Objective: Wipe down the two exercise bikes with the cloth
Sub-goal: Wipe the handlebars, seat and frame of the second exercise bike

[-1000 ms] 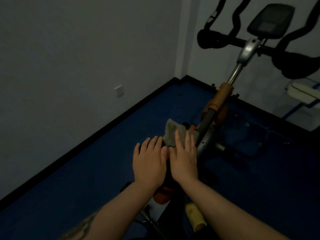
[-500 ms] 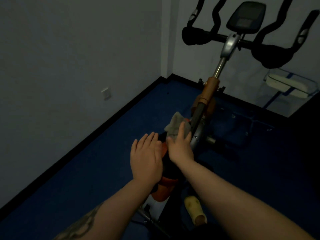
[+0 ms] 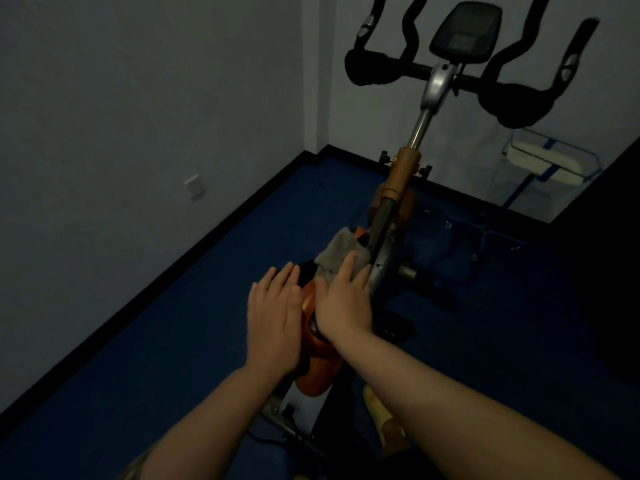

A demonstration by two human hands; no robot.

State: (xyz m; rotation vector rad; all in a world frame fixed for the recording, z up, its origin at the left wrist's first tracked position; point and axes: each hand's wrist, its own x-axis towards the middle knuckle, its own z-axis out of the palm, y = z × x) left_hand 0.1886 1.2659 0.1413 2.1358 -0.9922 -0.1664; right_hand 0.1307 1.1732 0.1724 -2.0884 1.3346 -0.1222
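While both forearms reach forward over the bike frame (image 3: pixel 320 368), the left hand (image 3: pixel 275 320) lies flat, fingers straight and together, holding nothing. Right hand (image 3: pixel 344 299) presses the grey cloth (image 3: pixel 337 252) against the frame with extended fingers. Beyond, the orange post (image 3: pixel 401 174) rises to black handlebars (image 3: pixel 512 98) and console (image 3: pixel 465 32) near the wall.

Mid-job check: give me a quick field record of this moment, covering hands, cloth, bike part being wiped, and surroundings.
left hand: flat, fingers straight, resting on the orange frame
right hand: fingers straight, pressing the cloth
cloth: grey, bunched against the bike's frame beside the dark post
handlebars: black, untouched
console: screen dark
floor: blue
lighting: dim; fine details hard to tell
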